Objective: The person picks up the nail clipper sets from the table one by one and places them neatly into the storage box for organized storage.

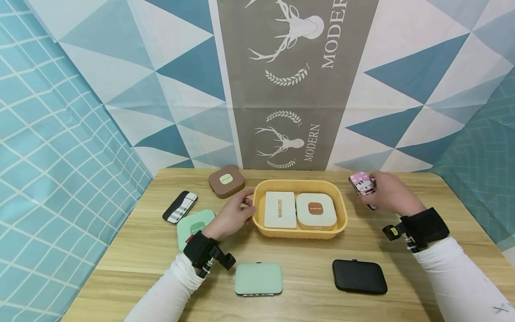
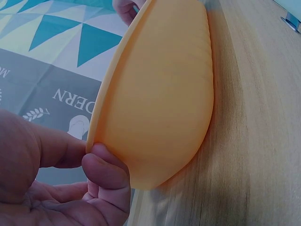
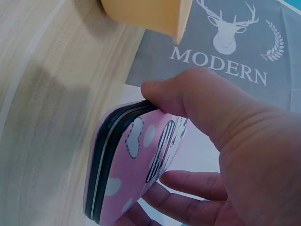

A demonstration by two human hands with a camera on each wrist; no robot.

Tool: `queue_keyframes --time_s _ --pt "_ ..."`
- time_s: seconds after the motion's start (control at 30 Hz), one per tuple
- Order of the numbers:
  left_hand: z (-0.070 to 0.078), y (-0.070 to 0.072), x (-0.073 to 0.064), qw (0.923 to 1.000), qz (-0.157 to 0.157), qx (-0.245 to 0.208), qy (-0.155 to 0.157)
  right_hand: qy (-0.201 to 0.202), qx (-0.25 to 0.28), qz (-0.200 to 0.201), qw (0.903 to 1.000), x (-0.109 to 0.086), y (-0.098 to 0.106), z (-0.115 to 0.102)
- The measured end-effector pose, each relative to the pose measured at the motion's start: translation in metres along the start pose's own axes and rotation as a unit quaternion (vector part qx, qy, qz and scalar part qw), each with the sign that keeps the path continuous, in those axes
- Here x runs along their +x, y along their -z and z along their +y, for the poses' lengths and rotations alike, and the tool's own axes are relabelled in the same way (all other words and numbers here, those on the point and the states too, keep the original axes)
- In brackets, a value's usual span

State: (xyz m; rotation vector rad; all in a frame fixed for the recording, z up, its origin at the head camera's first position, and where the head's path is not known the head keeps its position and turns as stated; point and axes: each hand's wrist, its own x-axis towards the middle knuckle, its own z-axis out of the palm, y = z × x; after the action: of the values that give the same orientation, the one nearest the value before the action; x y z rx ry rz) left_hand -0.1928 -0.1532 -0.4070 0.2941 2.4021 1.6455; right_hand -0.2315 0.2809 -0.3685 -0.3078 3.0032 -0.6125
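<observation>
At the right of the table in the head view, my right hand (image 1: 392, 193) grips a pink manicure case (image 1: 360, 182) printed with a cartoon animal. The right wrist view shows the thumb on one edge of this case (image 3: 141, 146), fingers at its other side, and a dark seam along its rim. My left hand (image 1: 232, 215) pinches the left rim of a yellow plastic basket (image 1: 299, 234) between thumb and finger. Inside the basket sit a flat white box (image 1: 280, 217) marked MANICURE and, beside it, a rounded cream case (image 1: 323, 218) with a brown label.
Left of the basket lie a brown case (image 1: 226, 182), a black case with a plaid panel (image 1: 180, 207) and a mint green case (image 1: 197, 219), partly behind my left wrist. Nearer me are a pale green case (image 1: 259, 278) and a black case (image 1: 359, 276). Patterned cloth (image 1: 193, 89) hangs behind.
</observation>
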Motion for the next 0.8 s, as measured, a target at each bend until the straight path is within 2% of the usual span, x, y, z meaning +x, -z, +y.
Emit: queue_keyframes --time_s 0.4,0.8 --pt "0.000 0.000 0.000 1.0000 -0.001 0.003 0.004 0.010 0.021 0.005 0.9997 -0.001 0.009 -0.017" --pt "0.001 0.000 0.000 1.0000 0.002 0.000 0.004 0.053 0.026 0.020 0.9980 -0.001 0.012 -0.037"
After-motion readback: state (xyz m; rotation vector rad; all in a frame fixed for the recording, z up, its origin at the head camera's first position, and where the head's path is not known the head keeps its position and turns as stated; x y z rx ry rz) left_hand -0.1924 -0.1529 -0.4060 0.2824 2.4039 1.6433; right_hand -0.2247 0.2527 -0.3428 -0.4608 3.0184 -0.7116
